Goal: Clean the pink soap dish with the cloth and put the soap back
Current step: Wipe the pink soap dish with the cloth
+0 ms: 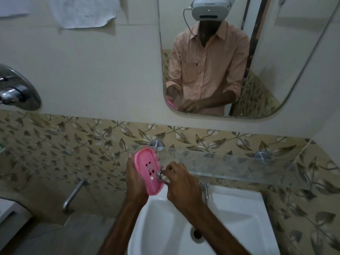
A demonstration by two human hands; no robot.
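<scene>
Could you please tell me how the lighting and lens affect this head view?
Head view: dim and flat, with no glare on the mirror; the wide lens bows the glass shelf and walls; the pink soap dish and both hands stay fairly sharp, while the edges look softer.

Dim bathroom interior, viewed from above. Upper wall (95,74) in plain cream tile; lower band of beige leaf-patterned tile (70,144) beneath it. Rounded-corner mirror (276,52) mounted at upper right. Clear glass shelf (239,166) on chrome brackets (157,144) just below the mirror, above a white washbasin (230,214) with a dark drain opening (197,234). Chrome mixer plate (18,89) on the left wall, chrome spout (73,194) lower down. Crumpled white paper sheet (82,10) fixed near the top edge. Grey floor (70,236) at lower left.
</scene>
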